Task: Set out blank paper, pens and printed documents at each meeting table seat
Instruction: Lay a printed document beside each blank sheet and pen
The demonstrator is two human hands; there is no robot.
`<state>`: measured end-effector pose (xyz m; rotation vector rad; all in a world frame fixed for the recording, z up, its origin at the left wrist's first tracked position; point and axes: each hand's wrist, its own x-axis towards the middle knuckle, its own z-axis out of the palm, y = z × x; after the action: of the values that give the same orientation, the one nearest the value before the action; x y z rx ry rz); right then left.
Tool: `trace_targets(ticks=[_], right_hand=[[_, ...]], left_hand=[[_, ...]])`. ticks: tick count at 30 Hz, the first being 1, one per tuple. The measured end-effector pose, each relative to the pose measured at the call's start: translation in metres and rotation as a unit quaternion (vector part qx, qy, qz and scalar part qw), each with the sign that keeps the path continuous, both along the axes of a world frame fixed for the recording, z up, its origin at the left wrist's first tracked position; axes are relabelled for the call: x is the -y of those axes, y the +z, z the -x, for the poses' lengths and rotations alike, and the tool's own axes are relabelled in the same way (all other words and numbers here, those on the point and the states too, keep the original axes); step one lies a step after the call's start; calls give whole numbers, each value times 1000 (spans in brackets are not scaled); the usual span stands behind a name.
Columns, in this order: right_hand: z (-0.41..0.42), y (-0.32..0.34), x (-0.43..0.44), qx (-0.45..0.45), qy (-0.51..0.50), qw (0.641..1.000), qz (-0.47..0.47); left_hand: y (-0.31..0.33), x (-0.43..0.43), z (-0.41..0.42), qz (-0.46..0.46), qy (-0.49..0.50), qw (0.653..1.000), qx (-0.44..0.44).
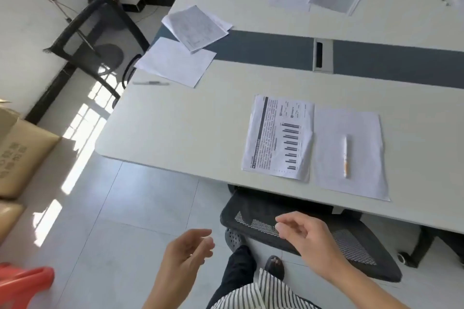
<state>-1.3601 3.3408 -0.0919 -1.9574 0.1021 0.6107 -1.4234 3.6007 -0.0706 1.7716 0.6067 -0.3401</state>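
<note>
while the left hand (187,251) and right hand (306,241) hang loosely spread and empty, three seats on the surface (175,133) look set; others lie unseen.

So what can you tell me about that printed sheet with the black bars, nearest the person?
The printed sheet is white paper lying flat on the pale table, close to its near edge. A dark band runs along its left side, with dense text too small to read and a chart of black bars. Its right edge meets or slightly overlaps the blank sheet beside it. Nothing rests on it.
</note>
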Motion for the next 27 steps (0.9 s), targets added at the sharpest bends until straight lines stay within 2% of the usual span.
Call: trace_targets(ticks=[4, 10, 15, 19, 27], right_hand=[[14, 8, -50, -3, 57, 998, -29], [24, 8, -143, 9, 136, 990, -20], [32, 12, -255, 22, 160, 987, -22], [35, 21, -344, 33, 200, 979, -29], [-6, 24, -453, 34, 196, 979, -36]], left_hand=[[8, -33, 51, -4, 62, 998, 8], [15, -115, 88, -8, 132, 990, 47], [23, -224, 115, -16, 162, 984, 68], [32, -316, 138, -35, 224, 972, 60], [18, -423, 103, -13, 255, 965, 63]])
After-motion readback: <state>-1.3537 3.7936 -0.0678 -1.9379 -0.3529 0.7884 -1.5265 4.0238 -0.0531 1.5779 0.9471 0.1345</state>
